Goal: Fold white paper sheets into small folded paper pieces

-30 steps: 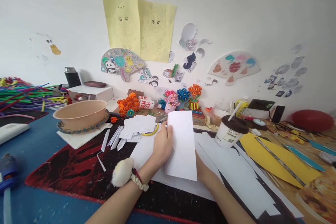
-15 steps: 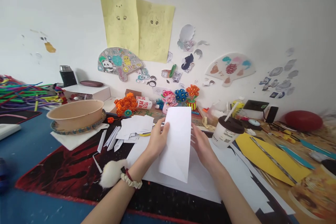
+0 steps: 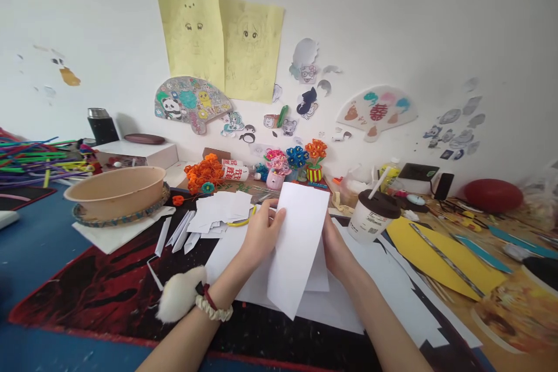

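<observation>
A folded sheet of white paper (image 3: 299, 244) is held up between my hands, tilted, with a second layer showing behind its lower right. My left hand (image 3: 262, 232) pinches its left edge, thumb on the front face. Behind the right edge is my right hand (image 3: 337, 249); the paper hides its fingers, so its grip does not show. Below lie larger white sheets (image 3: 349, 308) on a dark red and black mat (image 3: 96, 290). Cut white paper pieces (image 3: 224, 209) and narrow folded strips (image 3: 180, 229) lie left of my left hand, with a yellow curved item (image 3: 239, 223) beside them.
A beige basin (image 3: 115, 192) stands at left, near a fluffy white clump (image 3: 181, 295). To the right are a lidded paper cup with a straw (image 3: 372, 218) and yellow sheet material (image 3: 440, 256). Craft flowers (image 3: 299, 160) stand along the wall.
The paper has swung from nearly upright to a slant, its top moving right and its lower corner left, and a back layer now shows. My right hand has moved behind its edge.
</observation>
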Action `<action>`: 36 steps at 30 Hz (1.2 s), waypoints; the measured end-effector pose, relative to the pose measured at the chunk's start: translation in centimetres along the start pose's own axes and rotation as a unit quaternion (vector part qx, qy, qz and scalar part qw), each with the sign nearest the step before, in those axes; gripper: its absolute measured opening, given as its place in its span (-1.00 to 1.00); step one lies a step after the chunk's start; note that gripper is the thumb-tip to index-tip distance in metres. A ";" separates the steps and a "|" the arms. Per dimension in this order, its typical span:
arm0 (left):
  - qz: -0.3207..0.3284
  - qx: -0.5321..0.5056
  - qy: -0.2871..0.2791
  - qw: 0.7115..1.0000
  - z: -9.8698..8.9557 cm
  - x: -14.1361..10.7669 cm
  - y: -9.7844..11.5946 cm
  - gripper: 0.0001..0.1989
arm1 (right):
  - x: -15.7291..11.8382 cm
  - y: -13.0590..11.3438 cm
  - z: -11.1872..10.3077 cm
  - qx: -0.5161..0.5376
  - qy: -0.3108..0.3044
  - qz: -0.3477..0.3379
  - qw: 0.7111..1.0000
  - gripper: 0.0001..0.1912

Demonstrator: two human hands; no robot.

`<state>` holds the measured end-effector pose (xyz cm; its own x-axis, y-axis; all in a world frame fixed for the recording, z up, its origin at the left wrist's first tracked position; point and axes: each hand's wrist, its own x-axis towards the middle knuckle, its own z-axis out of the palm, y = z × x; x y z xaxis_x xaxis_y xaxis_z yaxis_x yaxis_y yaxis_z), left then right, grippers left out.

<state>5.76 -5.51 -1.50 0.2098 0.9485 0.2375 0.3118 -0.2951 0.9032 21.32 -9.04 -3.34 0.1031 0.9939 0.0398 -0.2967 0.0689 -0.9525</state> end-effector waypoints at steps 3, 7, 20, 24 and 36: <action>0.021 0.081 0.025 0.996 -0.2 0.1 0.1 -0.66 | -0.1 0.0 0.0 0.027 -0.035 0.008 0.999 -0.39; 0.034 0.144 0.040 0.988 -0.3 0.0 0.0 -0.67 | -0.3 -0.3 -0.2 0.016 -0.035 0.000 0.999 -0.45; -0.003 -0.032 -0.057 0.998 -0.8 -0.1 0.6 -0.73 | 0.2 0.0 -0.9 0.025 0.028 -0.041 0.998 -0.57; -0.076 -0.159 -0.084 0.981 -0.9 -0.8 1.6 -0.71 | -0.1 -0.3 -0.4 0.017 -0.019 -0.027 0.999 -0.60; -0.158 -0.149 -0.125 0.968 -2.9 -1.3 3.5 -0.65 | -1.1 -1.3 0.8 -0.006 -0.063 -0.049 0.997 -0.66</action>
<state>3.90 -7.38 2.36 0.3767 0.9175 -0.1274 0.1234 0.0866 0.9886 20.86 -10.13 -1.91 0.0114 0.9853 0.1705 -0.2792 0.1668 -0.9456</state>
